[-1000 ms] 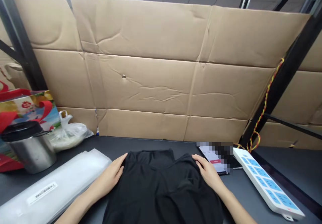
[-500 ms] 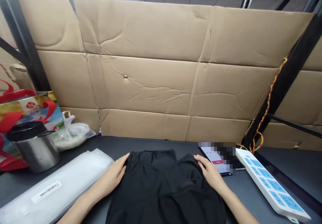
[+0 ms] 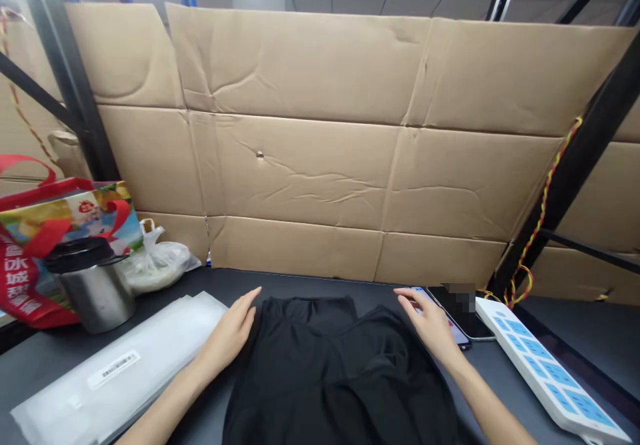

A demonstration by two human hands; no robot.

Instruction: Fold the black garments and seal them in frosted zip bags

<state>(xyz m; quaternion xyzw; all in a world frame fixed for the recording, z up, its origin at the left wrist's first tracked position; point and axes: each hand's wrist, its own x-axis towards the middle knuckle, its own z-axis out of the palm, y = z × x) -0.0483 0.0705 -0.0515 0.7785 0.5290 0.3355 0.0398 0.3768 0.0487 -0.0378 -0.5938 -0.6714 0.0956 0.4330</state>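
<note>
A black garment (image 3: 330, 358) with a few soft wrinkles lies spread on the dark tabletop, its banded upper edge away from me; its lower part runs out of view. Beside its upper left corner is my left hand (image 3: 233, 332), open, fingers stretched forward and holding nothing. My right hand (image 3: 429, 324) hovers by the upper right corner, also open, with thumb and fingers apart. Just past the right hand lie two phones (image 3: 457, 312), one partly covered by the hand. Left of my left forearm is a stack of frosted plastic bags (image 3: 150, 352) with a barcode label.
At the left stand a steel mug with a black lid (image 3: 95, 292), a red printed carrier bag (image 3: 30, 258) and a knotted clear plastic bag (image 3: 160, 262). A white power strip (image 3: 550, 372) lies at right. Cardboard (image 3: 310, 158) walls the back between dark metal posts.
Both hands have come off the garment's upper corners and moved slightly outward, fingers loosened. The garment stays spread. The whole view has shifted a little.
</note>
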